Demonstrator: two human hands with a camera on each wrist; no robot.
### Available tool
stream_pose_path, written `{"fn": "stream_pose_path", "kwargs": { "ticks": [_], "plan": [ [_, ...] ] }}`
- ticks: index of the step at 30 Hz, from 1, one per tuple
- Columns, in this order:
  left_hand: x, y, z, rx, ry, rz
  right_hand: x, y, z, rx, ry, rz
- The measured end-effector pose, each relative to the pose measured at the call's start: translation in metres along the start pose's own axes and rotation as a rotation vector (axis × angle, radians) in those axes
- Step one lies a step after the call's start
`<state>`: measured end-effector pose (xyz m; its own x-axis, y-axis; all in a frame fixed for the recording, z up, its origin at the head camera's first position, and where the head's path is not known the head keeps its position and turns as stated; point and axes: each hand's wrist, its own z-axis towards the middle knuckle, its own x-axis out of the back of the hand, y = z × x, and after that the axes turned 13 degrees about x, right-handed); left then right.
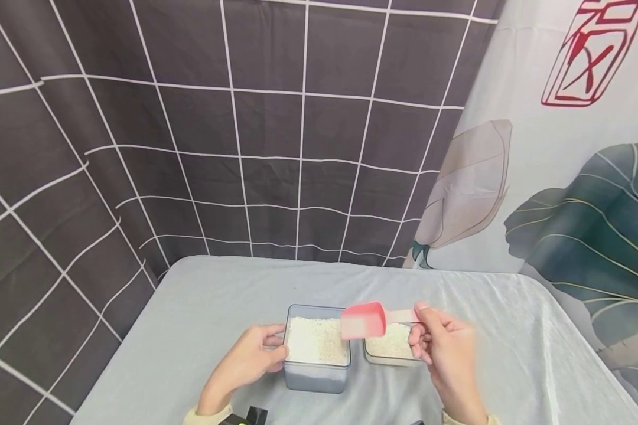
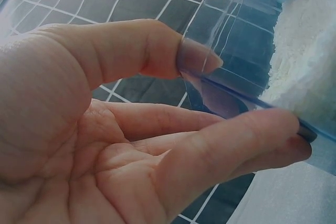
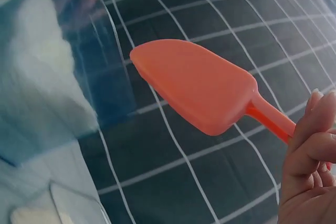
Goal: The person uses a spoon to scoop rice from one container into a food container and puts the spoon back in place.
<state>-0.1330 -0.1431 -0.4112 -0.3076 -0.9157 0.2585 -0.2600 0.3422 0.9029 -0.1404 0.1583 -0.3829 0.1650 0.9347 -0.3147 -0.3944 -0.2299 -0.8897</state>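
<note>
A clear bluish box point(image 1: 316, 378), filled high with white grains that look like rice point(image 1: 313, 339), stands on the table. At its left side is my left hand point(image 1: 252, 354), thumb and fingers fairly straight, fingertips against the wall; the left wrist view shows the thumb point(image 2: 202, 59) by the clear plastic. My right hand point(image 1: 446, 345) pinches the handle of a pink-red scoop point(image 1: 364, 321). The scoop is raised, its tip overlapping the box's right rim in the head view. Its orange-looking underside point(image 3: 194, 85) fills the middle of the right wrist view.
Right of the large box sits a lower clear container point(image 1: 390, 359), also holding pale grains and partly hidden by the scoop and right hand. Both stand on a light grey cloth-covered table point(image 1: 234, 289). Behind hangs a dark curtain point(image 1: 266, 124) with a white grid; a printed pale one point(image 1: 531, 141) hangs right.
</note>
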Motion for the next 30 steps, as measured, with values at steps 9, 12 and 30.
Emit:
{"fn": "stream_pose_path", "kwargs": {
  "ticks": [9,12,30],
  "plan": [
    [-0.001,-0.002,0.002,-0.004,0.003,-0.006,-0.028,0.013,-0.020,0.020,-0.112,-0.112],
    [-0.001,-0.001,0.002,0.000,0.009,0.001,-0.036,0.019,-0.027,0.025,-0.160,-0.185],
    [0.000,0.000,0.000,-0.003,0.006,0.005,-0.056,0.050,-0.044,-0.150,-0.252,-0.177]
  ]
}}
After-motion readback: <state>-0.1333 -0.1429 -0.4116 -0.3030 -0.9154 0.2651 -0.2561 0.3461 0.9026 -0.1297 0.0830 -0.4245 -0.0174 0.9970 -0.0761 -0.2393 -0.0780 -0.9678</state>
